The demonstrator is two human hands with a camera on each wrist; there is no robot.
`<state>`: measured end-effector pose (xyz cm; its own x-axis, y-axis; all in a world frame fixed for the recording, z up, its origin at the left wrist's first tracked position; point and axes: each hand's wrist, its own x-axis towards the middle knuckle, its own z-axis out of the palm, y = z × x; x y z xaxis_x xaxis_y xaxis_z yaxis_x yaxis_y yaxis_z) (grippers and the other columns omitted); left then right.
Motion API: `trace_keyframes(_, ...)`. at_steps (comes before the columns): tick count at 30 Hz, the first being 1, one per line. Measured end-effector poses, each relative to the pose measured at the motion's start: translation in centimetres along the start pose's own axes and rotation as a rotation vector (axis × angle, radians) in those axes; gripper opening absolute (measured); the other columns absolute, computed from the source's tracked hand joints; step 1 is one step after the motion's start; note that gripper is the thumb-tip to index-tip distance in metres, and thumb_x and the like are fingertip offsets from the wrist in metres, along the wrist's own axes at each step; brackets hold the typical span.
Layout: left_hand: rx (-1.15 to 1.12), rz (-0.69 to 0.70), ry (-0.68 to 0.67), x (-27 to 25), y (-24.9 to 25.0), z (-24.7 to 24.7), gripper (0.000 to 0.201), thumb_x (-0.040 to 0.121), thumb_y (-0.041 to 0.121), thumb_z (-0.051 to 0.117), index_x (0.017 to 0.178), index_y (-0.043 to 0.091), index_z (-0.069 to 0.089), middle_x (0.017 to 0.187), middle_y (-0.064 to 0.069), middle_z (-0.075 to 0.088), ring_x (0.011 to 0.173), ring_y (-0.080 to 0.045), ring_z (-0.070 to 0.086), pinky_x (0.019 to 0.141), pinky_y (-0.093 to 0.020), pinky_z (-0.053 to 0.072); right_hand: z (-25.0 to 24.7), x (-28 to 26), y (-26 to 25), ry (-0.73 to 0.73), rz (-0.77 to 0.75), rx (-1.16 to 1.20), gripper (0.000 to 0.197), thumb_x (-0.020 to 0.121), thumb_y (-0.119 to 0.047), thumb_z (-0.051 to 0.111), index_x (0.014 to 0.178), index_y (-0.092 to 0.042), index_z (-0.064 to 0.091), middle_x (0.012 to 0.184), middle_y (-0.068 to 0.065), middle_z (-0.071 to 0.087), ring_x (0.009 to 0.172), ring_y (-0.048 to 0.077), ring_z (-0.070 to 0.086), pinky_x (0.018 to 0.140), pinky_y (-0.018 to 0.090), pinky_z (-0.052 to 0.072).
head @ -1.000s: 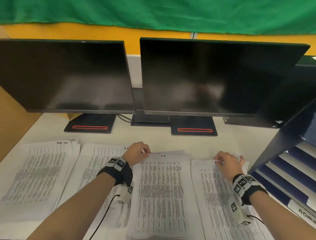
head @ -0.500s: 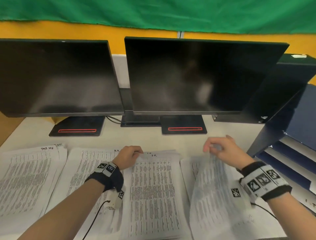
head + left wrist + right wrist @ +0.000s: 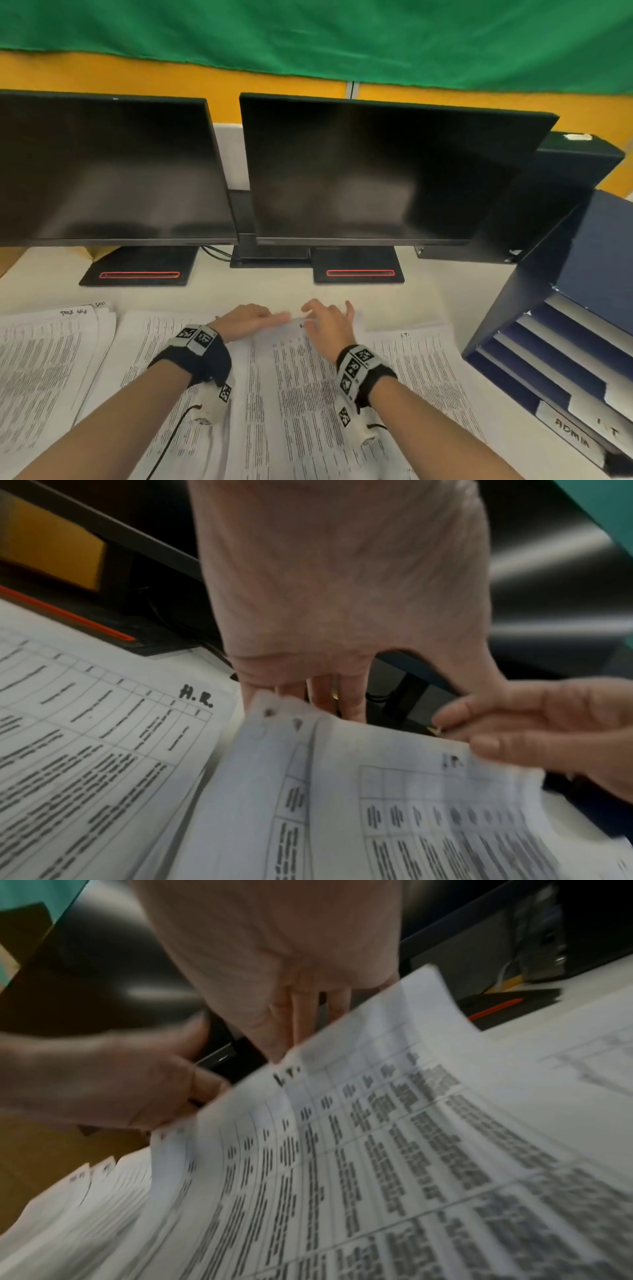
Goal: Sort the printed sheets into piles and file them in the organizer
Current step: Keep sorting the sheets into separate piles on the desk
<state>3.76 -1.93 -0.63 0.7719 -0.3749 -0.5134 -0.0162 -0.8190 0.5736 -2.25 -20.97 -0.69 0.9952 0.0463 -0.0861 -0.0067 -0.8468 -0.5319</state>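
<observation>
Four piles of printed sheets lie side by side on the white desk (image 3: 281, 294). My left hand (image 3: 270, 317) grips the top edge of the middle pile (image 3: 260, 428); in the left wrist view the left hand (image 3: 322, 696) has its fingers curled behind that pile's raised corner. My right hand (image 3: 318, 315) holds a single printed sheet (image 3: 377, 1123) by its top edge, over the middle pile. This sheet (image 3: 411, 791) is curved and partly lifted. The dark blue organizer (image 3: 565, 260) stands at the right, with tabs reading ADMIN and I.T.
Two dark monitors (image 3: 370, 171) on black stands run along the back of the desk. A pile marked H.R. (image 3: 103, 737) lies left of my left hand, another pile (image 3: 44, 370) at the far left, and one marked I.T. (image 3: 424, 370) at the right.
My right hand lifted a sheet off the right pile and carried it left onto the middle pile. My left hand stayed at the middle pile's top edge.
</observation>
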Motion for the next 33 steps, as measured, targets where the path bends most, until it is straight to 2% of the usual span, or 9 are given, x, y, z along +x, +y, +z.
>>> trace_keyframes(2,0.246,0.069,0.003,0.0,-0.3,0.6,0.05,0.077,0.064,0.06,0.103,0.022,0.059,0.105,0.006,0.055,0.098,-0.013,0.05,0.086,-0.029,0.038,-0.7,-0.6,1.9,0.078,0.007,0.032,0.028,0.092,-0.02,0.047,0.118,-0.03,0.052,0.123,-0.009,0.054,0.121,0.011,0.041,0.112,0.047,-0.007)
trace_keyframes(5,0.373,0.16,0.067,0.4,-0.9,1.1,0.027,0.083,0.037,0.065,0.1,0.017,0.06,0.099,0.003,0.055,0.091,-0.014,0.05,0.076,-0.024,0.035,-3.0,-1.8,6.9,0.263,0.161,-0.015,0.037,0.081,0.001,0.05,0.102,-0.028,0.06,0.112,-0.004,0.052,0.113,0.018,0.046,0.109,0.046,0.013)
trace_keyframes(9,0.348,0.211,0.117,0.6,-0.7,1.1,0.015,0.087,0.022,0.058,0.097,0.013,0.062,0.096,0.001,0.056,0.091,-0.017,0.053,0.078,-0.027,0.039,-5.9,-4.6,13.4,0.104,0.366,-0.384,0.033,0.08,-0.011,0.055,0.106,-0.031,0.055,0.112,-0.001,0.048,0.11,0.021,0.043,0.104,0.047,0.022)
trace_keyframes(14,0.433,0.278,0.116,0.8,-0.9,0.4,0.025,0.093,0.016,0.049,0.113,0.01,0.06,0.111,-0.005,0.059,0.105,-0.022,0.054,0.089,-0.03,0.039,-6.7,-5.0,15.3,0.083,0.213,-0.493,0.003,0.086,-0.03,0.055,0.087,-0.032,0.057,0.096,-0.009,0.049,0.101,0.014,0.045,0.106,0.044,0.013)
trace_keyframes(18,0.482,0.266,0.122,0.7,-1.1,0.0,0.028,0.095,0.017,0.045,0.12,0.012,0.057,0.116,-0.004,0.057,0.109,-0.021,0.052,0.091,-0.03,0.038,-7.7,-3.8,15.1,0.097,0.069,-0.585,0.013,0.089,-0.024,0.054,0.076,-0.025,0.053,0.08,-0.008,0.056,0.088,0.016,0.054,0.101,0.041,0.015)
trace_keyframes(21,0.509,0.249,0.118,0.6,-1.2,-0.1,0.028,0.095,0.015,0.044,0.118,0.012,0.057,0.115,-0.005,0.057,0.11,-0.022,0.052,0.092,-0.032,0.039,-8.5,-3.2,14.7,0.03,0.001,-0.661,0.014,0.09,-0.02,0.049,0.085,-0.021,0.062,0.083,-0.005,0.061,0.089,0.018,0.056,0.101,0.043,0.014)
trace_keyframes(25,0.498,0.224,0.125,0.7,-1.6,-0.1,0.026,0.095,0.014,0.042,0.115,0.011,0.058,0.112,-0.006,0.057,0.109,-0.022,0.052,0.092,-0.033,0.04,-9.0,-3.4,15.1,0.001,-0.009,-0.79,0.019,0.062,-0.01,0.079,0.073,-0.023,0.07,0.068,-0.005,0.06,0.071,0.018,0.059,0.092,0.045,0.023)
trace_keyframes(29,0.488,0.206,0.135,0.8,-1.9,-0.1,0.024,0.094,0.011,0.041,0.108,0.009,0.06,0.107,-0.008,0.058,0.104,-0.023,0.052,0.089,-0.033,0.039,-10.0,-5.2,15.1,0.159,0.004,-0.593,0.02,0.069,-0.006,0.076,0.081,-0.022,0.072,0.079,-0.004,0.062,0.078,0.018,0.059,0.099,0.05,0.031)
trace_keyframes(33,0.477,0.198,0.128,0.9,-2.0,-0.1,0.026,0.094,0.01,0.04,0.113,0.011,0.059,0.11,-0.007,0.058,0.107,-0.023,0.05,0.091,-0.032,0.037,-12.7,-6.7,14.3,0.177,0.035,-0.295,0.016,0.091,-0.012,0.05,0.087,-0.026,0.058,0.086,-0.009,0.063,0.091,0.012,0.053,0.112,0.049,0.004)
